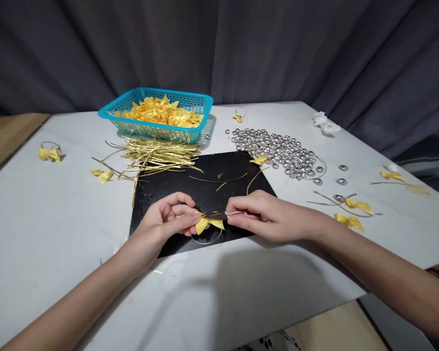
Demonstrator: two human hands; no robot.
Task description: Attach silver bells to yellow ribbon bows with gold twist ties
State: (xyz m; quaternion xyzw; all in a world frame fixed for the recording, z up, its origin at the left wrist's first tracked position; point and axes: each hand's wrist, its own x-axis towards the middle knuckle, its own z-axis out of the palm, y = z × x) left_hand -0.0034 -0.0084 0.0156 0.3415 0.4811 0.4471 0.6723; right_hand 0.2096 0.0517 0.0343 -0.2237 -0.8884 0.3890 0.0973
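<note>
My left hand (pixel 171 217) pinches a yellow ribbon bow (pixel 203 225) between thumb and fingers, above a black mat (pixel 164 195). A shiny silver bead shows at the bow's middle, and a thin gold wire loop (pixel 206 243) hangs below it. In my right hand (pixel 263 214) is a slim tool (pixel 237 213) with a pink handle and a dark tip. The tip reaches the top of the bow, close to my left thumb. My fingers hide much of the tool, so its exact kind is unclear.
Behind the mat stands a turquoise basket (pixel 106 116) of yellow bows. Gold wire ties (pixel 161 153) lie before it. Silver beads (pixel 278 151) are heaped to the right. Loose bows and wires (pixel 354 207) lie farther right. A looped bow (pixel 49 153) sits far left.
</note>
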